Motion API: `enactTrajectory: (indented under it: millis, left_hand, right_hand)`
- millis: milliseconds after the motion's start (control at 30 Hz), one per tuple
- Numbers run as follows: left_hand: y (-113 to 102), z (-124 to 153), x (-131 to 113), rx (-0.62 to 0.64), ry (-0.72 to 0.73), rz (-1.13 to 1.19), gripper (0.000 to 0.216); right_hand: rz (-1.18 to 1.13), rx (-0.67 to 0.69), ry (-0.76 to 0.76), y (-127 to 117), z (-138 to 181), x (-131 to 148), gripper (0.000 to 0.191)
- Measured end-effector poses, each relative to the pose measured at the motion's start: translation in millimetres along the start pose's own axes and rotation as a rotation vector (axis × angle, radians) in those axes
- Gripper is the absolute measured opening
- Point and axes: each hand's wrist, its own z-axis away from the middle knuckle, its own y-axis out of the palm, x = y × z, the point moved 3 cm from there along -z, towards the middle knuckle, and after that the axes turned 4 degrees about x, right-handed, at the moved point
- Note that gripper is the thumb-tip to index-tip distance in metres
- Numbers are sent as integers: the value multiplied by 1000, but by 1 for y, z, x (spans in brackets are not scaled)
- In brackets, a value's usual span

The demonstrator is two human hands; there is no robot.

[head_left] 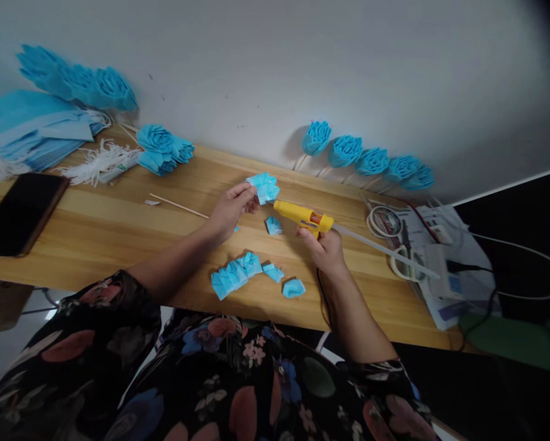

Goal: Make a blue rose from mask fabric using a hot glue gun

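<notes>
Between the fingers of my left hand point(236, 207) is a pleated piece of blue mask fabric point(264, 186), held up above the wooden table. My right hand point(323, 248) is wrapped around the handle of a yellow hot glue gun point(302, 215). Its nozzle points left and meets the lower edge of the fabric; whether it touches I cannot tell. A long glue stick point(385, 248) juts from the gun's back. Below my hands lie a pleated blue strip point(236, 274) and small folded blue pieces point(294, 288). A thin wooden stick point(178, 205) lies beside my left wrist.
Blue fabric flowers on sticks point(345, 150) lean along the wall, with more flowers point(158, 147) at left. Face masks point(31, 131), white ear loops point(94, 162) and a phone point(22, 213) occupy the left side. Scissors point(406, 263), wire, papers and a power strip point(441, 272) lie right.
</notes>
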Motion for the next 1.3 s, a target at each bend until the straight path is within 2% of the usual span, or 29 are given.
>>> enactTrajectory:
  millis: [133,500,867,1100,1200,1300]
  left_hand:
    - [0,1,-1,5,1,-2,27]
    - [-2,0,1,2,8,-15,29]
    - [-2,0,0,12,17,-11,30]
    - [-2,-1,1,7,9,3,26]
    - [-2,-1,2,7,6,2,27]
    - [-2,-2,3,-2,-6,15,25]
  right_hand:
    - [11,-7,11,-2,-1,-1,52]
    - [17,-37,14,-10,0,-5,42]
    - [49,-53,28,-12,-1,-7,45]
    - [56,-70,5,-13,-1,-8,37]
    - [67,-103,-1,-16,-3,-10,40]
    - [80,-147,85,-23,-6,-19,52]
